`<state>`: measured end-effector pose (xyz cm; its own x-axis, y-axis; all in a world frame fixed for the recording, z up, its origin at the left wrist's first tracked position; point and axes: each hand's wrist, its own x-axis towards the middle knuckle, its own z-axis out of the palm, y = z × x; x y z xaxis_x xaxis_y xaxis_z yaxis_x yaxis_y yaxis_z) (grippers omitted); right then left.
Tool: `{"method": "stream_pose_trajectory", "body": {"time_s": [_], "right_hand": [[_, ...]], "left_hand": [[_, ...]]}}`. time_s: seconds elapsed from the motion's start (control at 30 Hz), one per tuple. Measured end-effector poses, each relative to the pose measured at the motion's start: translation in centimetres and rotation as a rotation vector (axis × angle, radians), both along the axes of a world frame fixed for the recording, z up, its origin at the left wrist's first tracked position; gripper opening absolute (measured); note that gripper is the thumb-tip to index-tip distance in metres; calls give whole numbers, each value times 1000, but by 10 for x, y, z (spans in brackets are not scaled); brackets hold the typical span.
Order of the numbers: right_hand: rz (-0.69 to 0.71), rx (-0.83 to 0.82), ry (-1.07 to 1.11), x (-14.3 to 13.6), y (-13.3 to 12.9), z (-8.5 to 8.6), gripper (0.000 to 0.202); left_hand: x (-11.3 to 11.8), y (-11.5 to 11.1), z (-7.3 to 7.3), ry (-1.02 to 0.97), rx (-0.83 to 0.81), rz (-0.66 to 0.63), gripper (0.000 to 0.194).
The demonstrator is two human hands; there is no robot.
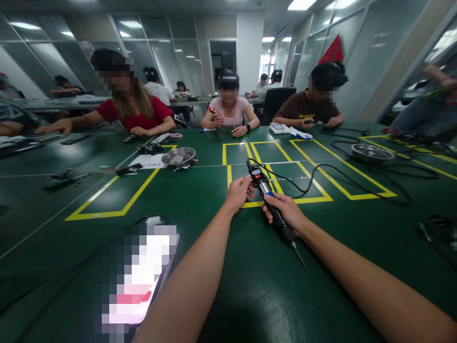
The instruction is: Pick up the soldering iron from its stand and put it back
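A black electric screwdriver (277,212) with a blue and silver band is held above the green table, its thin metal bit pointing down toward me and to the right. My right hand (285,213) is wrapped round the middle of its body. At its far end, where the black cable (306,189) comes out, my left hand (240,194) has its fingers closed against the tool near a small red part. Whether those fingers pinch the cable end or the housing is hard to make out.
Yellow tape rectangles (124,213) mark the green table (200,186). Metal bowls stand at the back left (179,156) and right (373,152). A lit, blurred-out screen (146,267) lies at the front left. Several people sit across the table; one holds a red screwdriver (213,110).
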<state>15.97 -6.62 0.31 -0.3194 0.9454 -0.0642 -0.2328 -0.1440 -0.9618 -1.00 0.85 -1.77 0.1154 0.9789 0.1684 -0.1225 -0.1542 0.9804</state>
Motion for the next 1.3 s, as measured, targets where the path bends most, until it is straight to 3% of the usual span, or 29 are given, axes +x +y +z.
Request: {"method": "stream_pose_trajectory", "body": {"time_s": [0.47,1.3], "right_hand": [[-25,-20,76,7,3,-2,34],[16,-6,51,8,2,-2,34]], "left_hand": [[-4,-4,6,-283,-127,-256,31],[-4,-4,6,-256,-125,-221,33]]}}
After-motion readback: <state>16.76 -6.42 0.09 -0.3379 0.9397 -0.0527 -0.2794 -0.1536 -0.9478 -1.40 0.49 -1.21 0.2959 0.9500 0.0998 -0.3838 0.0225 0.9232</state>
